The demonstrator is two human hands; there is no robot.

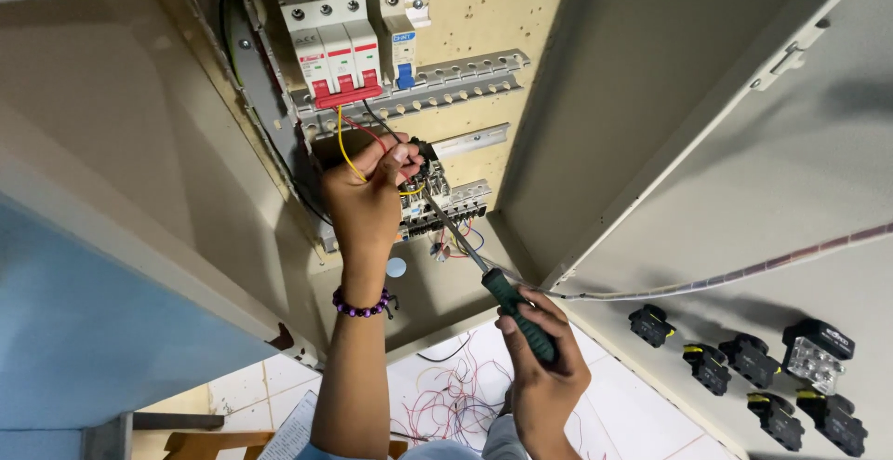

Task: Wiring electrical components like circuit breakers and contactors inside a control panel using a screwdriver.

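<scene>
My left hand reaches up into an open beige electrical cabinet and pinches wires, among them a yellow wire, against a small black contactor block. A purple bead bracelet circles that wrist. Lower down, my right hand grips the green handle of a screwdriver; its thin shaft runs up and left, and its tip meets the contactor's terminals just right of my left fingers.
White breakers with red levers and a slotted rail sit above. The cabinet door hangs open at right, carrying black switch backs and a spiral-wrapped cable. Loose red wires lie on the tiled floor below.
</scene>
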